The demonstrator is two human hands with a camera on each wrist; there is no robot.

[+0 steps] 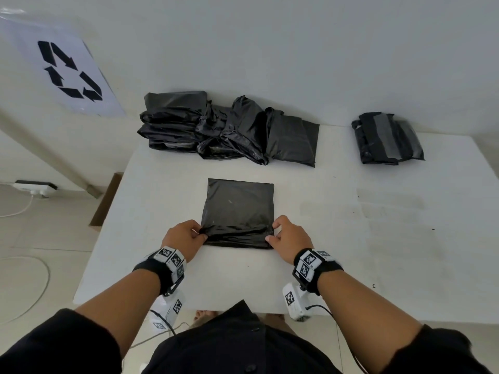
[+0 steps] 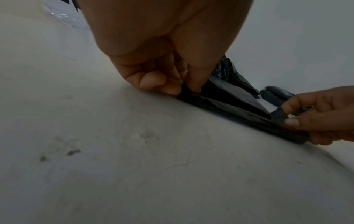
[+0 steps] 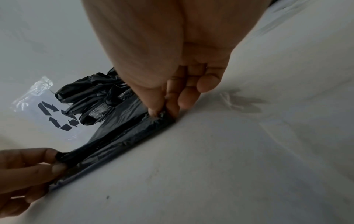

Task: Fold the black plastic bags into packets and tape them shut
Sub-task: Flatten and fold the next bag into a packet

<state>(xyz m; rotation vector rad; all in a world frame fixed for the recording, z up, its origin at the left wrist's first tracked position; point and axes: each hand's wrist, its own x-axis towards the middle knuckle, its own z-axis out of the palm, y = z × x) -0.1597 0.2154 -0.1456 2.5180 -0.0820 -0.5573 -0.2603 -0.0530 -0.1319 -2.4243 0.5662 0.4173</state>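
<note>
A flat black plastic bag lies in the middle of the white table, its near edge turned up into a narrow fold. My left hand pinches the fold's left end between thumb and fingers. My right hand pinches the right end. In the left wrist view the right hand shows at the far end of the fold; in the right wrist view the left hand grips the other end of the bag.
A heap of loose black bags lies at the table's back edge. A taped black packet sits at the back right. A sheet with a recycling symbol hangs on the left wall. A cardboard piece leans beside the table's left edge.
</note>
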